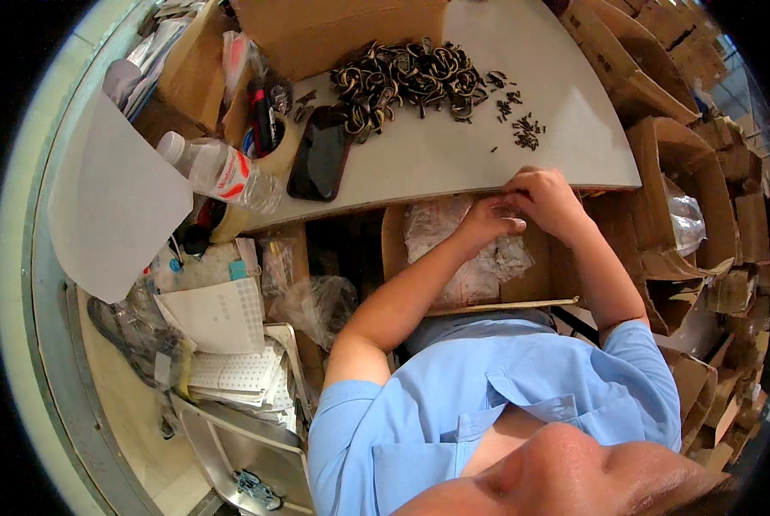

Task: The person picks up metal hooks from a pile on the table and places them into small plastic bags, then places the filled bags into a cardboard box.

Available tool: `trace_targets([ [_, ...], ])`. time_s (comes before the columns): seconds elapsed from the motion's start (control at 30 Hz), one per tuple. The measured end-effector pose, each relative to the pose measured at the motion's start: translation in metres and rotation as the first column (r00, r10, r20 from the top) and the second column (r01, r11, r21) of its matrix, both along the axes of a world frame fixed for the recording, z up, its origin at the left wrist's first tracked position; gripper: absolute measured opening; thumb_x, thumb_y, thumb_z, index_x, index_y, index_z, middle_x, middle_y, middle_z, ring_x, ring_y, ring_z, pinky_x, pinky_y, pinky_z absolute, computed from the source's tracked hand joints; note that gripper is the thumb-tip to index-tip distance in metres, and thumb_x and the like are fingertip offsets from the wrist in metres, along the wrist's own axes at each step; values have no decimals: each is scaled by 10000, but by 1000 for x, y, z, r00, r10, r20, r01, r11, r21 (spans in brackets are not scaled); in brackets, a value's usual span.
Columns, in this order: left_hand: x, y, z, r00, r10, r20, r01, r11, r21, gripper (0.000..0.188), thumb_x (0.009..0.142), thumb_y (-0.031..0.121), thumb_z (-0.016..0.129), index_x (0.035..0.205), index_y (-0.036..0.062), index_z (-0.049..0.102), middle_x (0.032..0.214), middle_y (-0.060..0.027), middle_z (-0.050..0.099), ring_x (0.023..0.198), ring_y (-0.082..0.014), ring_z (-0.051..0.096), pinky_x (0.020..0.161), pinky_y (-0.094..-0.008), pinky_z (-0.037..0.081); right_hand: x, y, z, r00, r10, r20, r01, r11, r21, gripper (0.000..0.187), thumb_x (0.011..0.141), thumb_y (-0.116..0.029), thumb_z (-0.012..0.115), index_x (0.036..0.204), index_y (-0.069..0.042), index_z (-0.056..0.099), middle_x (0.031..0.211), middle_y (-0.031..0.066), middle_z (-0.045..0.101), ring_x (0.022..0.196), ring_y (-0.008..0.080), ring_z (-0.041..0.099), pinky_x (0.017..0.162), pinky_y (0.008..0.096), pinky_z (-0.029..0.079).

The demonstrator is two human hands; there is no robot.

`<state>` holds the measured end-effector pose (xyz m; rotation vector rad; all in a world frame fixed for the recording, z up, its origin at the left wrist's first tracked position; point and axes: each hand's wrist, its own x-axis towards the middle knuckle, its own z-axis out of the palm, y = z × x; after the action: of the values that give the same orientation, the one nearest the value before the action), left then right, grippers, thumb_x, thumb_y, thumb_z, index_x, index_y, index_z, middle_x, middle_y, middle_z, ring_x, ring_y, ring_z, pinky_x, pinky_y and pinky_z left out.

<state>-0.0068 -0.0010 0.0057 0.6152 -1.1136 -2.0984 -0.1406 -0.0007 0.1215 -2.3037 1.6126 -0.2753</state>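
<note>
My left hand (488,219) and my right hand (547,199) meet at the front edge of the white table (428,159). Their fingers are bent and pressed together; whatever lies between them is too small or hidden to name. Beyond them on the tabletop lies a heap of dark looped pieces (411,82) with yellowish edges. To its right, small dark screw-like pieces (528,131) are scattered in loose clusters. Under my hands, below the table edge, an open cardboard box (557,267) holds clear plastic bags (454,249).
On the left stand a black phone (319,155), a clear bottle (230,176) lying tilted, and a tape roll (280,148). Cardboard boxes (673,189) crowd the right side. Paper sheets (234,374) and a metal tray (230,447) sit lower left.
</note>
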Motion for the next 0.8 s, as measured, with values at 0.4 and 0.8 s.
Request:
trace_targets([
  [0.4,0,-3,-13,977,-21,210,51,989,-139,329,685,165,743,941,52,570,852,-37,574,780,-135,540,717,-275,439,10,-125,-23,974,172,-145,-219,867,-447,266,763,-27,551,1005,-98,634,1163,86,530,1050,292,506,851,384,448],
  [0.8,2,-2,-17,989,-49,140,61,995,-84,350,675,197,760,925,39,572,834,-36,577,823,-118,539,728,-260,446,3,-130,-6,965,158,208,-111,969,-220,170,815,-76,563,982,-52,582,917,125,626,866,332,574,770,397,463],
])
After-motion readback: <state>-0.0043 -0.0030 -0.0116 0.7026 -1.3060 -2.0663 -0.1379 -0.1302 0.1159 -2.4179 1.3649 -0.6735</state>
